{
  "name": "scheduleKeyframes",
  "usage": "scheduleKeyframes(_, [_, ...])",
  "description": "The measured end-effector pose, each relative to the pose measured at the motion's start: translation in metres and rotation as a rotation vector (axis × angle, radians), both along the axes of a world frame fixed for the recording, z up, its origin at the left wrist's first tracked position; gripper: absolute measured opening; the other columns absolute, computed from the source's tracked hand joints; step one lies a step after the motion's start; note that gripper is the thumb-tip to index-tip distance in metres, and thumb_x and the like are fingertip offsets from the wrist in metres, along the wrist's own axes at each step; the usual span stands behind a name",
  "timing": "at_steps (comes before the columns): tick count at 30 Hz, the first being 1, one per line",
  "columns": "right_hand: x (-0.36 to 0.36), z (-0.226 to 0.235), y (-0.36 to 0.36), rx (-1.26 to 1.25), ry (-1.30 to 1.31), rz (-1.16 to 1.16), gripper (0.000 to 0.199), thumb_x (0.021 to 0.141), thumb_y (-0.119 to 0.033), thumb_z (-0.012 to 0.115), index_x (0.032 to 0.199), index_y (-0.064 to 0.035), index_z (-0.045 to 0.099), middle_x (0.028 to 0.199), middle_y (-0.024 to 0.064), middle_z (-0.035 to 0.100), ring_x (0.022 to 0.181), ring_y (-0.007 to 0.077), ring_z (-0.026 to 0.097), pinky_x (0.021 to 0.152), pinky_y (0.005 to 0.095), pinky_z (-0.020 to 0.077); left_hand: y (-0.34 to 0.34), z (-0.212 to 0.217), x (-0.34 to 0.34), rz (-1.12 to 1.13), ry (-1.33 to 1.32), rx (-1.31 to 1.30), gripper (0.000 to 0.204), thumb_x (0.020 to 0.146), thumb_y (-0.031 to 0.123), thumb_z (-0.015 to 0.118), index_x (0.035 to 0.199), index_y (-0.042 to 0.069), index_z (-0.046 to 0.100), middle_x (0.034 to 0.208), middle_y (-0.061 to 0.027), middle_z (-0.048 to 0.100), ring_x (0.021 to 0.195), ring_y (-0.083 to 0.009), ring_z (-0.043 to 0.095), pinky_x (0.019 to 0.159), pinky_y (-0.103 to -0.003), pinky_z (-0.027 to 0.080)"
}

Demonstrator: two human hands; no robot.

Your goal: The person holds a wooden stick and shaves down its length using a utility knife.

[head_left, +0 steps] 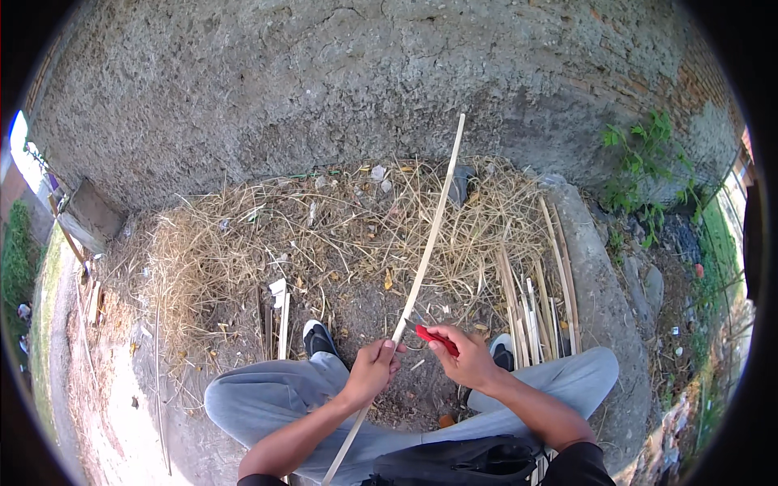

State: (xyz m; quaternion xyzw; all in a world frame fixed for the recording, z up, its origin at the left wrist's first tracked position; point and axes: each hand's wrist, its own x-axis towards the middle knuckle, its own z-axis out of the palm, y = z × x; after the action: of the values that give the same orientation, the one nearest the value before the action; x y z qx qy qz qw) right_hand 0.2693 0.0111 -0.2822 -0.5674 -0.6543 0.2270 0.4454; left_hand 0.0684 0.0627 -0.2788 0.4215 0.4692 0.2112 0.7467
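Observation:
A long, pale, thin wooden strip (432,243) runs slantwise from the wall side down past my lap. My left hand (371,373) is closed around it, thumb along its upper face. Just above that grip, my right hand (466,360) is closed on a red-handled knife (434,338). The short dark blade points left toward the strip and seems to meet it; exact contact is too small to tell. Small pale shavings lie on the soil by my hands.
Dry straw-like shavings (243,267) cover the ground before a rough wall (365,81). More strips (527,320) lie beside my right foot, and a few (284,324) by my left. A black bag (462,463) rests at my lap. Green plants (648,162) grow at right.

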Motion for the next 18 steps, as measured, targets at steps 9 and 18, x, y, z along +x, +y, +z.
scheduleKeyframes(9, [-0.001,-0.008,0.000,0.236,-0.268,0.019,0.019,0.082,-0.013,0.074,0.100,-0.0075,0.071,0.080,0.0087,0.071,0.058,0.0202,0.067,0.049,0.0291,0.0523,-0.006,-0.016,-0.002,-0.057,0.044,0.189,0.029,0.105,0.022,0.040,0.099,0.000,0.058,0.065,0.0016,0.048,0.053,-0.0050,0.039,0.047,-0.023,0.034])
scheduleKeyframes(18, [0.003,-0.014,0.001,0.358,-0.354,0.003,0.013,0.078,-0.016,0.077,0.089,-0.0099,0.073,0.075,0.0027,0.068,0.056,0.0184,0.066,0.047,0.0286,0.0517,-0.009,-0.017,0.000,-0.088,0.182,0.526,0.027,0.103,0.018,0.043,0.094,-0.003,0.058,0.065,-0.0021,0.050,0.059,-0.0084,0.045,0.055,-0.027,0.041])
